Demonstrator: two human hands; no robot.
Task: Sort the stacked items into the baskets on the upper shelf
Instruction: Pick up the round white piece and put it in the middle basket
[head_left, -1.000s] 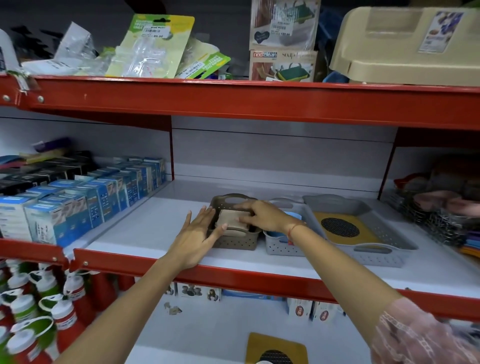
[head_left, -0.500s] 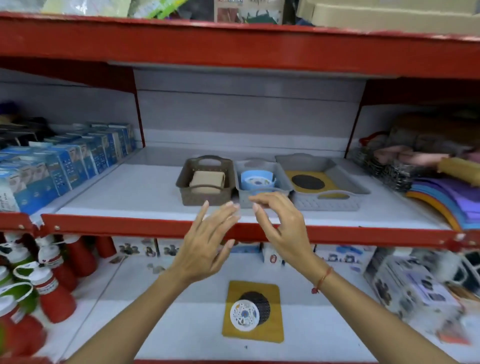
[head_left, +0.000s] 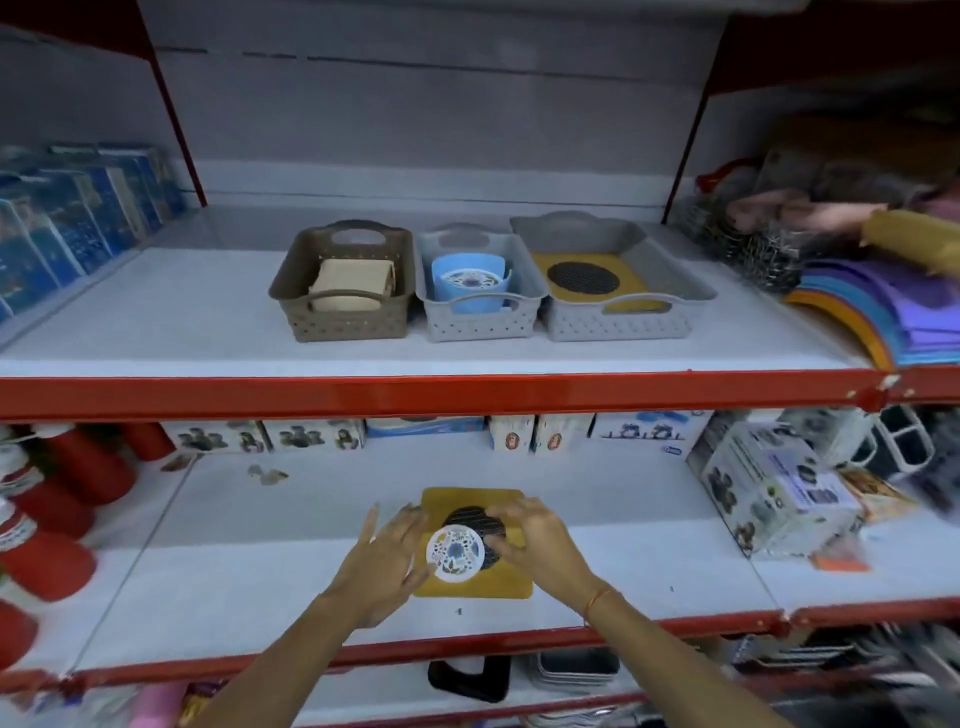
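Note:
On the lower shelf lies a yellow mat (head_left: 475, 584) with a black round centre, and a white patterned disc (head_left: 455, 552) rests on top of it. My left hand (head_left: 382, 558) is spread open, its fingertips touching the disc's left edge. My right hand (head_left: 527, 535) pinches the disc's right edge with thumb and fingers. On the upper shelf stand three baskets. The brown basket (head_left: 343, 326) holds a beige item (head_left: 353, 283). The small grey basket (head_left: 480, 326) holds a blue cup (head_left: 467, 286). The wide grey basket (head_left: 618, 326) holds another yellow mat (head_left: 638, 285).
Blue boxes (head_left: 62, 228) fill the upper shelf's left end and coloured mats (head_left: 883, 317) its right end. Red bottles (head_left: 47, 525) stand left on the lower shelf, small cartons (head_left: 311, 435) line its back, and a printed box (head_left: 769, 483) sits right. Red shelf edges (head_left: 467, 392) jut forward.
Both hands have dropped from the brown basket on the upper shelf down to the lower shelf and closed in on the white disc. The view has tilted downward.

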